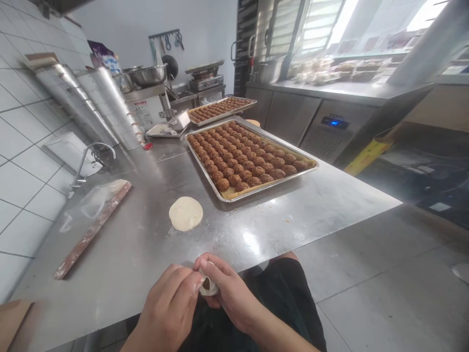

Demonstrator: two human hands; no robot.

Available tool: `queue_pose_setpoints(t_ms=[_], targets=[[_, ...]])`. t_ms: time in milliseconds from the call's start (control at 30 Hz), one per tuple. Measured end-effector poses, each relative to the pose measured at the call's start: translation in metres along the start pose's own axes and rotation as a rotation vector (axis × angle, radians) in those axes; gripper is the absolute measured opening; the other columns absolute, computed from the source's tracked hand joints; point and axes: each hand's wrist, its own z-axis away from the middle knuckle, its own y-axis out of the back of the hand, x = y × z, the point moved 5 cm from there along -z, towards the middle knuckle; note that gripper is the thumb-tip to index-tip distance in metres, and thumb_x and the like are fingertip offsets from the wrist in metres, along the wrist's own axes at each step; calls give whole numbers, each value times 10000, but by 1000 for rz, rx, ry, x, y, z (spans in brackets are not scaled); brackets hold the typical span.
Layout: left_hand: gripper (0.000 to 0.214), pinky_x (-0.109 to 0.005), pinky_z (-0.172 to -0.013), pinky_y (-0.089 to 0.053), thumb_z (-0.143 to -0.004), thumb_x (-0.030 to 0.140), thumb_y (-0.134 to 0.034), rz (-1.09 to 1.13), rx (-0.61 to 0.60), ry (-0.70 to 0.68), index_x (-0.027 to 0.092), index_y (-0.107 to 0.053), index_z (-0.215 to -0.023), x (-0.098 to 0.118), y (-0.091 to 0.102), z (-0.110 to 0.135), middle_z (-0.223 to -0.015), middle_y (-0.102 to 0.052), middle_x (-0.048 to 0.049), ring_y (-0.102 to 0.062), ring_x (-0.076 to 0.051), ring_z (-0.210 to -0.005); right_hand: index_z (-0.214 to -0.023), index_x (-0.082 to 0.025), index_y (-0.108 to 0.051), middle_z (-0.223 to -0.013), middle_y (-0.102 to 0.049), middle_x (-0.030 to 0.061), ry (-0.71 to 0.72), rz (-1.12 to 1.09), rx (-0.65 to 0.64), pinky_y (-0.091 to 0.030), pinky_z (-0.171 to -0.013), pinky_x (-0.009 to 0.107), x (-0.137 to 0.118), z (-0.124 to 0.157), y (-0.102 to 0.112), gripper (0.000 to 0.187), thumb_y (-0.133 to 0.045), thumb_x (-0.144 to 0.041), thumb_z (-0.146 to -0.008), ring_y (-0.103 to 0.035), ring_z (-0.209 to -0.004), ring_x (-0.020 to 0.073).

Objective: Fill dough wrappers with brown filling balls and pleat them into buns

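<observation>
Both hands meet just over the table's near edge, around a filled dough wrapper. Brown filling shows through the opening at its top. My left hand pinches the wrapper's rim between thumb and fingers. Cupped around the other side is my right hand, its thumb and forefinger closed at the rim. Beyond the hands, a flat round dough sheet lies on the steel table. A large metal tray farther back carries rows of brown balls on brown paper.
A flour-dusted wooden rolling pin or stick lies at left beside a plastic bag. A second tray of balls stands behind, near a small tray with a scoop. Foil-like rolls lean along the tiled wall.
</observation>
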Motion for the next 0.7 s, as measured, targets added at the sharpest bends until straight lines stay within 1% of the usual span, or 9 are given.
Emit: queue_pose_setpoints(t_ms=[100,167,267,300,400,500,567,633,700], targets=[[377,-319,-759,-565,-948,2,-561,-13,-41,-13,133,-593,-1300,1,-3,-2,-945,-686,-85,-652,-179,-843,-847,-174,-609,-613,-539,-21,33,24,30,-385,-471,220,1,-1,0,539,-604,-712,-881,-516,-547,122],[415,-307,-756,-566,-951,3,-556,-27,-73,-30,129,-575,-1346,1,-5,-2,-961,-690,-89,-659,-176,-847,-879,-168,-621,-631,-565,-9,23,-4,9,-396,-472,228,1,-2,-1,516,-605,-683,-888,-544,-557,136],[359,-311,-787,-567,-923,-27,-584,-44,-26,-40,123,-627,-1246,2,-3,1,-970,-691,-93,-668,-183,-880,-972,-184,-616,-665,-558,-35,-22,-73,-17,-293,-418,191,1,-1,-2,385,-702,-542,-859,-457,-494,88],[343,-316,-791,-565,-914,-34,-596,-45,-5,-37,120,-634,-1219,3,-2,1,-960,-690,-92,-666,-184,-880,-966,-188,-608,-667,-554,-40,-31,-80,-17,-274,-408,185,1,0,-2,367,-718,-519,-852,-433,-481,77],[342,-335,-800,-560,-907,-44,-602,-38,11,-26,110,-628,-1211,3,-2,2,-952,-684,-97,-654,-191,-884,-885,-177,-597,-618,-525,-41,-30,-47,20,-315,-408,188,1,-1,-1,432,-683,-600,-863,-453,-483,88],[438,-333,-820,-563,-926,-40,-578,-23,-80,-35,103,-572,-1340,0,-6,2,-1002,-686,-110,-648,-189,-917,-862,-161,-613,-577,-508,-33,-26,11,51,-346,-411,200,1,-2,2,512,-626,-673,-869,-487,-494,111],[482,-325,-834,-564,-932,-42,-568,-20,-117,-50,109,-548,-1389,-2,-7,3,-1040,-687,-116,-647,-188,-949,-909,-160,-624,-595,-511,-38,-46,5,32,-295,-394,190,1,-2,2,479,-646,-637,-865,-452,-477,94],[437,-325,-834,-561,-925,-48,-574,-17,-83,-55,114,-589,-1331,-3,-6,4,-1031,-687,-111,-645,-187,-950,-965,-176,-617,-618,-500,-56,-75,-32,8,-213,-384,177,2,-2,2,425,-691,-579,-852,-389,-452,67],[370,-329,-811,-554,-916,-46,-592,-14,-31,-45,118,-627,-1247,-4,-4,4,-991,-683,-99,-636,-183,-916,-952,-182,-607,-620,-490,-63,-75,-44,6,-187,-384,172,2,-2,3,417,-704,-575,-850,-372,-447,58]])
